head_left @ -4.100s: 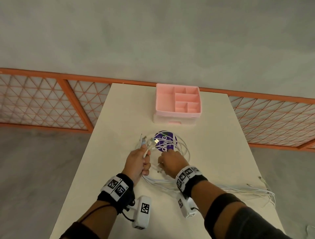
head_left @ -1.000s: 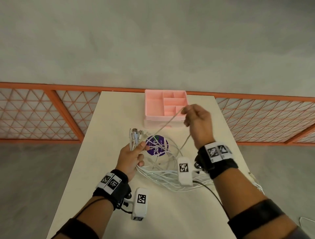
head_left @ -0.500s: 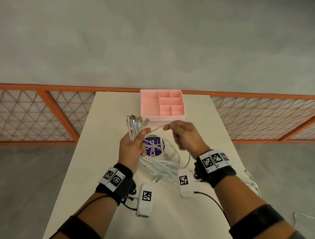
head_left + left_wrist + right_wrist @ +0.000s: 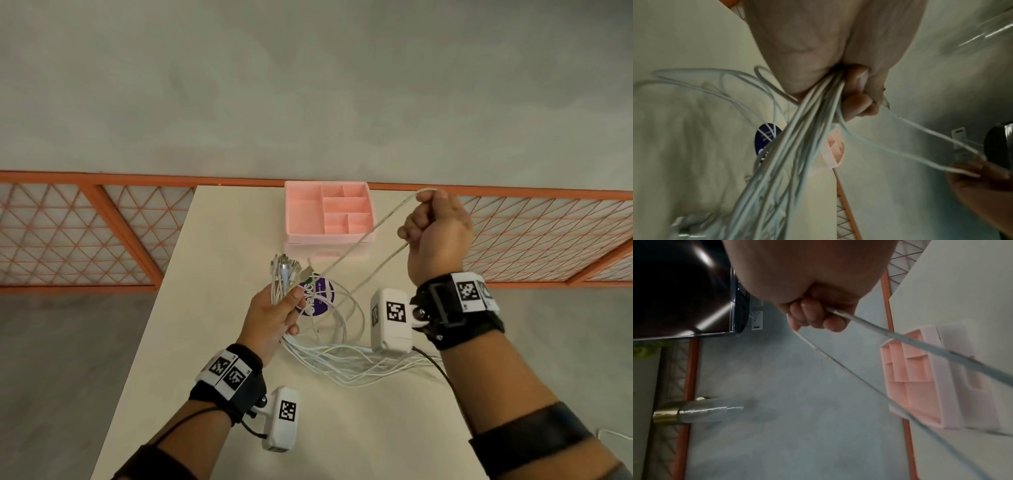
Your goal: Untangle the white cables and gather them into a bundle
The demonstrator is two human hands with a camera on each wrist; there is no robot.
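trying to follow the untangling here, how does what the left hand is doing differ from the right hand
The left hand is low, near the table, gripping many white cables as a bunch with connector ends sticking up; the right hand is raised, beside the pink organizer.

The left hand holds the bunch upright; the right hand holds one single cable, looped over its fingers and stretched taut back toward the left.

Both have fingers curled around white cable.
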